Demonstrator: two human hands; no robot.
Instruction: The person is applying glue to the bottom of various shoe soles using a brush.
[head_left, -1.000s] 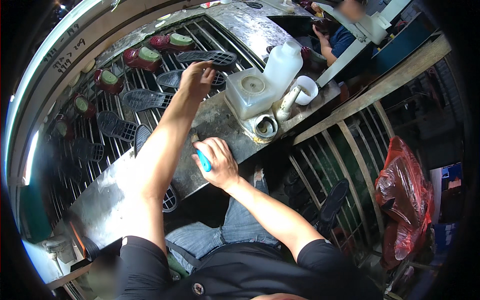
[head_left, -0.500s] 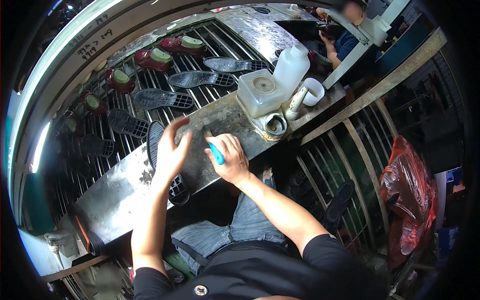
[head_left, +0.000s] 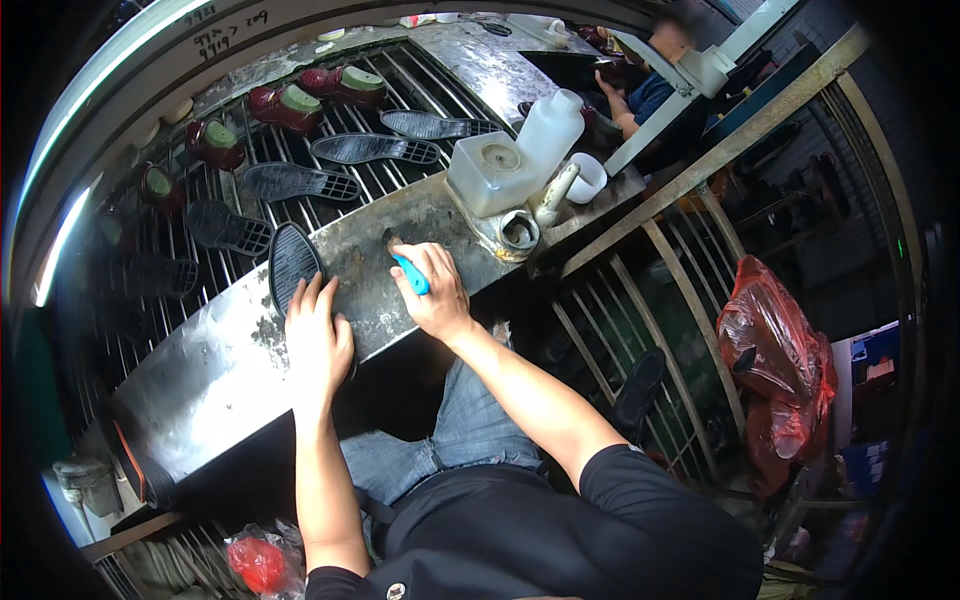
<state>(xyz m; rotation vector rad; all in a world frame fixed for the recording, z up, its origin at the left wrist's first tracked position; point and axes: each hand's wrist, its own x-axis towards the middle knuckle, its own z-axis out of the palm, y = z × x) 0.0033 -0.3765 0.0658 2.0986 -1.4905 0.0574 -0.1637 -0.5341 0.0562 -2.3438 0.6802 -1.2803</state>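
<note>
A black shoe sole [head_left: 294, 262] lies lengthwise across the metal ledge [head_left: 225, 345] in front of me, its far end showing. My left hand [head_left: 318, 330] rests on the sole's nearer part with its fingers stretched out, hiding most of that end. To the right, my right hand [head_left: 437, 290] is closed round a blue-handled brush [head_left: 411, 276]. The brush's brownish tip points away from me, close to the ledge surface; whether it touches is unclear.
More black soles [head_left: 375, 149] and dark red shoes [head_left: 285, 108] sit on the barred rack beyond. A square translucent container [head_left: 490, 175], a white bottle [head_left: 550, 130], a white cup [head_left: 587, 177] and an open-mouthed pot [head_left: 518, 232] stand at right. A red plastic bag [head_left: 775, 350] hangs on the railing.
My left hand has come down from above the sole onto it. My right hand keeps the brush. The whole view has shifted, so the bench sits farther left and higher.
</note>
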